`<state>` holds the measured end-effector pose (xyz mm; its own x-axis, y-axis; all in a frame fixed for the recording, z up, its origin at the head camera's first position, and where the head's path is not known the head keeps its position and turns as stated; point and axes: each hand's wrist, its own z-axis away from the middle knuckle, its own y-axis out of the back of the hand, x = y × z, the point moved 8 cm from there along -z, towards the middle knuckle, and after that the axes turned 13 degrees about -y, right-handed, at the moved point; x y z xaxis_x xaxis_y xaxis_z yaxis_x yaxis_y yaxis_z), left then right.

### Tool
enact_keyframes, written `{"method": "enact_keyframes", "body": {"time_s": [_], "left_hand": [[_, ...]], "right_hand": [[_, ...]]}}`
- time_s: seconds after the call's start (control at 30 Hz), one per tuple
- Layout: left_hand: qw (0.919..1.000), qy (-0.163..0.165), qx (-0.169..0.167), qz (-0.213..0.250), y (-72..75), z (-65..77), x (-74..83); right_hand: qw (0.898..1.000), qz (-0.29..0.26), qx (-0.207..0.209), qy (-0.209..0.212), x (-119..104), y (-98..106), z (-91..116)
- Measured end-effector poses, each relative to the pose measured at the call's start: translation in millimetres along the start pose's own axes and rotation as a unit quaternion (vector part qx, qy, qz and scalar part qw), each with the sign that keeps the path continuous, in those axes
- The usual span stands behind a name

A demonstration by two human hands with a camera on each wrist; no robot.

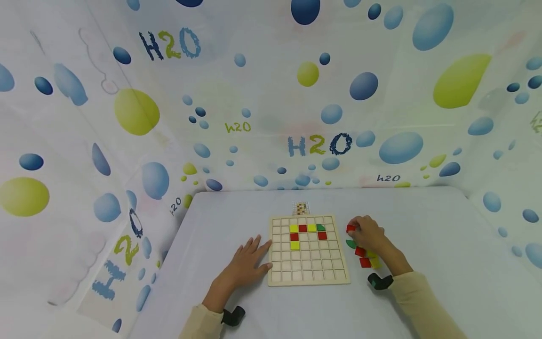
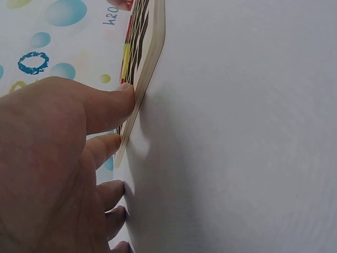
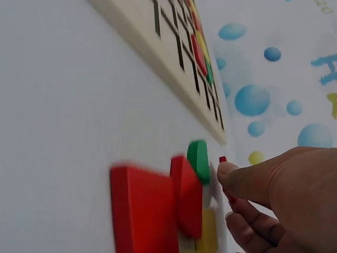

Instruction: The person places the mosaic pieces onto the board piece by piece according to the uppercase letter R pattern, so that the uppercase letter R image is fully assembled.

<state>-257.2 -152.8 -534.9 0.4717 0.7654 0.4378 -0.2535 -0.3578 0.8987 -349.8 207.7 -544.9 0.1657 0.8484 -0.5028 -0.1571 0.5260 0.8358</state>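
A square wooden grid board (image 1: 308,268) lies on the table, with several red and yellow tiles and a green rounded piece (image 1: 320,228) set in its upper cells. My left hand (image 1: 247,263) rests at the board's left edge, fingers spread; in the left wrist view its thumb (image 2: 113,108) touches the board's side. To the right of the board, my right hand (image 1: 369,234) pinches a red tile (image 1: 350,228) between thumb and fingers. Below that hand lie loose pieces: a green rounded one (image 1: 351,244), red tiles (image 1: 365,262) and yellow tiles (image 1: 375,263), partly covered by the hand.
A small printed card (image 1: 301,208) with a coloured grid pattern lies at the board's far edge. The white table (image 1: 228,212) meets a patterned curtain (image 1: 254,94) at the back and left. Each wrist wears a black camera (image 1: 379,281).
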Motion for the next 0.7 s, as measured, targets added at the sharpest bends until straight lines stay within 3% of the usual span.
{"method": "enact_keyframes", "body": {"time_s": [0.3, 0.57, 0.7], "left_hand": [[1.0, 0.002, -0.003, -0.005, 2.3, -0.5, 1.7], [1.0, 0.004, -0.004, -0.003, -1.9, -1.3, -0.9], [1.0, 0.002, -0.005, -0.004, -1.7, -0.7, -0.5]], "right_hand": [[0.999, 0.001, 0.005, 0.036, -43, -14, 13], [0.991, 0.007, 0.037, 0.129, -89, -39, 41], [0.991, 0.007, 0.027, 0.13, -104, -52, 47]]}}
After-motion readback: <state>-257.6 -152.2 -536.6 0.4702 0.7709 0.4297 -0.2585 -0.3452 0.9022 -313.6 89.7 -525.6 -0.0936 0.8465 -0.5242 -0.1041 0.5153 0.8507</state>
